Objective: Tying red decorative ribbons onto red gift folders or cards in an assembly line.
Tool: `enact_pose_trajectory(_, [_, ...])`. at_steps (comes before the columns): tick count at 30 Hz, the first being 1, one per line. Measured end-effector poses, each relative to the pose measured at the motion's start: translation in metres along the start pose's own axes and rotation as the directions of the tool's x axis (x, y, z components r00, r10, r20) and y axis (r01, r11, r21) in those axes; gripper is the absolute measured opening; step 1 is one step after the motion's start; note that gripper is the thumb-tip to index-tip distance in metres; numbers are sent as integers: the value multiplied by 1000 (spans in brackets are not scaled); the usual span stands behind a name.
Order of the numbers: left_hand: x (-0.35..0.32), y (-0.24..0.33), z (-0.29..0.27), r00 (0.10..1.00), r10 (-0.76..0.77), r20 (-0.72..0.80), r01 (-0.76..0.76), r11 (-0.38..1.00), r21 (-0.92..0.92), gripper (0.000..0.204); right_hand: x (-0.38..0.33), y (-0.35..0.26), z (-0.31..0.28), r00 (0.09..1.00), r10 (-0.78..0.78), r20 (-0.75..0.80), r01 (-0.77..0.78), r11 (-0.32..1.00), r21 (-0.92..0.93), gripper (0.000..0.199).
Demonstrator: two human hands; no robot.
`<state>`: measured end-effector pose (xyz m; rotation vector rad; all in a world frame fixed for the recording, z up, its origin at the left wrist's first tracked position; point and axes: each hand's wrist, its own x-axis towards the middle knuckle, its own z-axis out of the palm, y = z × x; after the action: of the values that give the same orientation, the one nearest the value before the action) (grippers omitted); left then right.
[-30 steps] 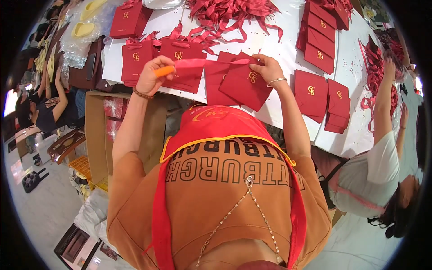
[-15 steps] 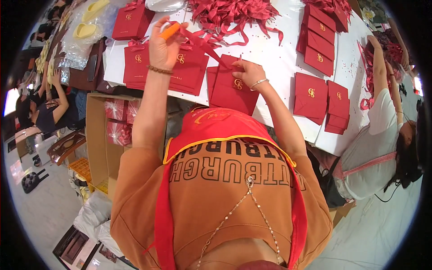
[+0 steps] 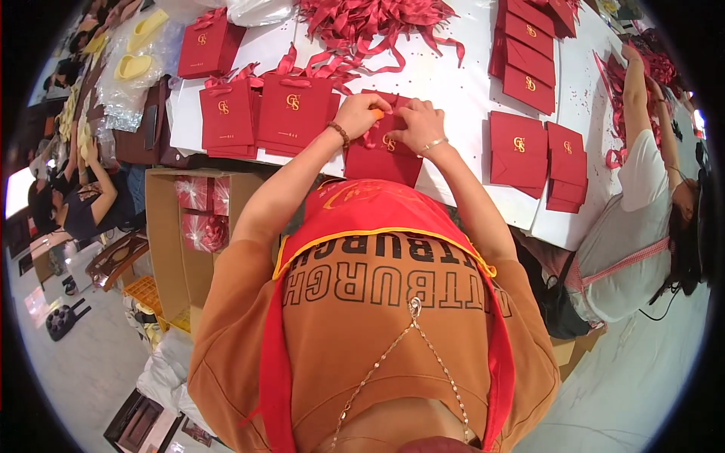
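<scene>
In front of me a dark red paper gift bag (image 3: 384, 164) with a gold emblem lies flat on the white table. My left hand (image 3: 358, 119) is closed at its top left, holding a short orange piece (image 3: 377, 114) that looks like a tool handle; its tip is hidden. A red ribbon (image 3: 370, 137) hangs down from these fingers over the bag's front. At the top right, my right hand (image 3: 421, 127) is closed with fingertips pinched near the ribbon and bag edge. What exactly lies between those fingertips is hard to see.
Finished-looking red bags with ribbon handles (image 3: 293, 113) stand left of my hands. A heap of loose red ribbons (image 3: 377, 26) lies beyond. Flat red bags (image 3: 518, 151) are stacked rightward. A cardboard box (image 3: 168, 249) holds wrapped red packs. A co-worker's arm (image 3: 637, 98) reaches in at right.
My left hand has come down and to the right from above the bags, bringing the orange piece and ribbon to the bag's top beside my right hand. The stretched ribbon now hangs slack.
</scene>
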<state>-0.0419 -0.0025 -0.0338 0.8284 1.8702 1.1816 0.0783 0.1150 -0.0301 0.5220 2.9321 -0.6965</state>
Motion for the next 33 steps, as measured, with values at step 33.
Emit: enact_pose_trajectory(33, [-18, 10, 49, 953, 292, -79, -240, 888, 393, 8, -42, 20, -6, 939, 325, 114, -305, 631, 713, 28])
